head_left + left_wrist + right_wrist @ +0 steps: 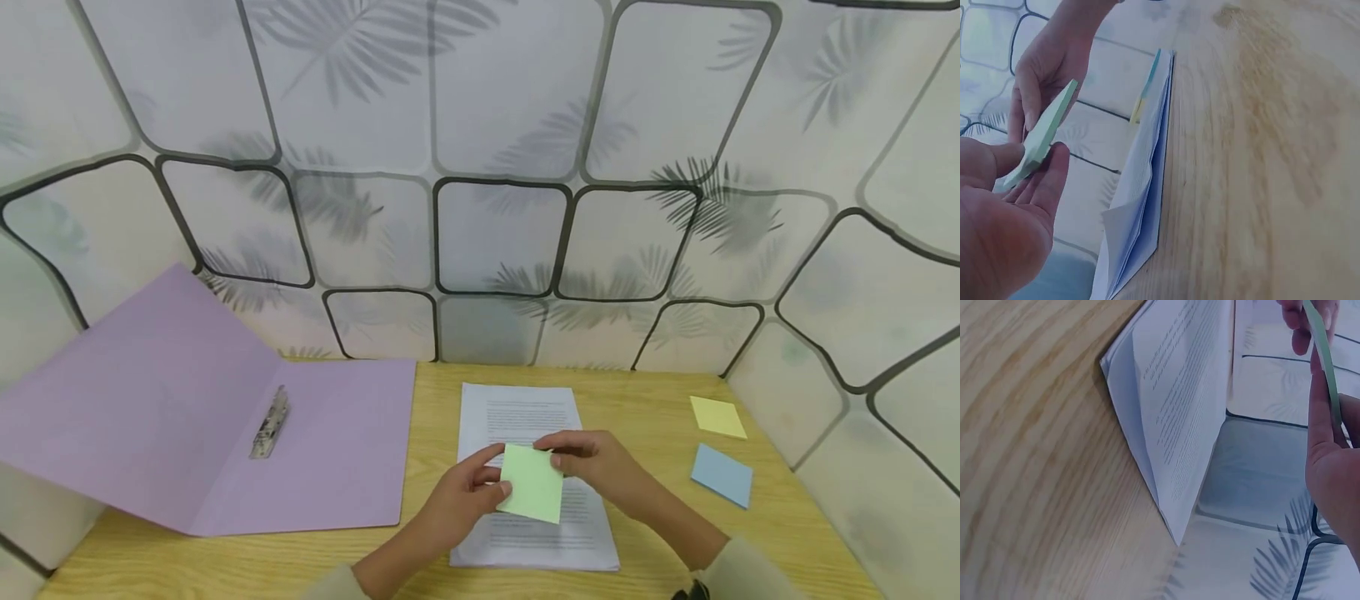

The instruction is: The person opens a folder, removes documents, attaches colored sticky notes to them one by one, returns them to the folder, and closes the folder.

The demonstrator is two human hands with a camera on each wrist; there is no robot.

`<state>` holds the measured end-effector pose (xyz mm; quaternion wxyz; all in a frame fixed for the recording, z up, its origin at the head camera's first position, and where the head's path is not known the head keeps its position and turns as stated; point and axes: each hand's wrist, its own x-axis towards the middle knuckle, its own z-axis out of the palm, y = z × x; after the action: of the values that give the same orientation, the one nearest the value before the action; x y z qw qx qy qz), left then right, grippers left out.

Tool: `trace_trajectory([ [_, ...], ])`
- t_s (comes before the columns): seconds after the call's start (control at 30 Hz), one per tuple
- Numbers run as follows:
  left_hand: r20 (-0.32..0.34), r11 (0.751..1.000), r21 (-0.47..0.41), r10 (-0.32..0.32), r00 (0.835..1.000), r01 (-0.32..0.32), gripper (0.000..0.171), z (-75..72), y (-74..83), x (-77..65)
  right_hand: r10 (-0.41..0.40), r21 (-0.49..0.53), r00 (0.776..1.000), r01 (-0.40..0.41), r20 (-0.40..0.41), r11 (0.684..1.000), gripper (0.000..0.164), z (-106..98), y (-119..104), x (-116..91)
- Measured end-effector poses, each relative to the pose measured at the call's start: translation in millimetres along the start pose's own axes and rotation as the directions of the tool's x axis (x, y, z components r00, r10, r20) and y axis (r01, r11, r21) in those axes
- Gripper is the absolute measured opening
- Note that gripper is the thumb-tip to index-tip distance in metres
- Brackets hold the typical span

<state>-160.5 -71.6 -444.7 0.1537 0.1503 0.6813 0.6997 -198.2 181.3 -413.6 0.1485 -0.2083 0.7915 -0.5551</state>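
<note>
A pad of light green sticky notes (531,483) is held up over a stack of printed paper (517,542). My left hand (467,498) grips the pad's left side, thumb on top and fingers beneath. At the upper right corner my right hand (592,465) pinches it between thumb and fingers. In the left wrist view the green pad (1044,134) appears edge-on as a thick block between both hands. Seen from the right wrist, the paper stack (1172,400) lies on the table below the hands, its sheets slightly parted at one edge.
An open purple folder (337,450) with a metal clip (270,423) lies to the left, its cover leaning up against the patterned wall (495,242). Yellow sticky notes (717,417) and a blue sticky note pad (722,477) lie on the wooden table (645,392) at the right.
</note>
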Motion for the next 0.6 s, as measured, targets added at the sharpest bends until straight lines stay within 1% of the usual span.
trace_trajectory([
  [0.1, -0.006, 1.0, -0.02, 0.0, 1.0, 0.0, 0.063, 0.7, 0.3, -0.8, -0.024, 0.043, 0.999, 0.022, 0.036, 0.999, 0.034, 2, 0, 0],
  [0.13, -0.01, 1.0, -0.014, 0.002, 1.0, -0.002, 0.063, 0.4, 0.5, -1.1, -0.043, 0.045, 0.998, 0.042, 0.04, 0.998, 0.034, 3, 1, -1],
  [0.17, -0.013, 1.0, -0.009, 0.002, 1.0, -0.002, 0.062, 0.0, 0.4, -1.2, -0.067, 0.027, 0.997, 0.066, 0.034, 0.997, 0.033, 4, 1, -2],
  [0.23, -0.026, 1.0, 0.001, 0.01, 1.0, -0.009, 0.061, -0.8, 0.0, -1.4, -0.148, -0.032, 0.989, 0.148, 0.013, 0.988, 0.033, 7, 2, -4],
  [0.27, -0.032, 1.0, 0.005, 0.013, 0.999, -0.013, 0.06, -1.3, -0.2, -1.4, -0.199, -0.1, 0.98, 0.199, 0.004, 0.975, 0.034, 9, 3, -5],
  [0.3, -0.039, 1.0, 0.004, 0.019, 0.999, -0.019, 0.059, -1.8, -0.7, -1.6, -0.243, -0.188, 0.97, 0.239, -0.002, 0.953, 0.036, 12, 4, -7],
  [0.33, -0.045, 1.0, -0.001, 0.022, 0.999, -0.022, 0.059, -2.3, -1.1, -1.6, -0.29, -0.288, 0.957, 0.278, 0.002, 0.916, 0.04, 14, 5, -9],
  [0.37, -0.051, 1.0, -0.013, 0.025, 0.998, -0.026, 0.058, -2.9, -1.8, -1.6, -0.336, -0.388, 0.942, 0.316, 0.016, 0.866, 0.046, 17, 5, -11],
  [0.4, -0.056, 0.999, -0.023, 0.027, 0.998, -0.028, 0.057, -3.3, -2.3, -1.4, -0.372, -0.475, 0.928, 0.344, 0.039, 0.81, 0.053, 20, 6, -12],
  [0.47, -0.062, 0.999, -0.041, 0.026, 0.998, -0.028, 0.057, -4.1, -3.0, -1.1, -0.41, -0.628, 0.908, 0.367, 0.083, 0.686, 0.066, 26, 7, -15],
  [0.5, -0.065, 0.998, -0.049, 0.025, 0.998, -0.028, 0.056, -4.4, -3.3, -0.9, -0.414, -0.672, 0.904, 0.37, 0.103, 0.641, 0.072, 27, 7, -15],
  [0.53, -0.065, 0.998, -0.055, 0.021, 0.998, -0.024, 0.056, -4.5, -3.3, -0.5, -0.422, -0.702, 0.899, 0.378, 0.12, 0.604, 0.077, 29, 7, -16],
  [0.57, -0.065, 0.998, -0.059, 0.019, 0.998, -0.022, 0.056, -4.6, -3.6, -0.4, -0.426, -0.723, 0.896, 0.379, 0.13, 0.578, 0.079, 30, 7, -16],
  [0.6, -0.064, 0.998, -0.06, 0.016, 0.998, -0.02, 0.056, -4.6, -3.5, -0.2, -0.423, -0.736, 0.896, 0.375, 0.133, 0.563, 0.08, 30, 7, -16],
])
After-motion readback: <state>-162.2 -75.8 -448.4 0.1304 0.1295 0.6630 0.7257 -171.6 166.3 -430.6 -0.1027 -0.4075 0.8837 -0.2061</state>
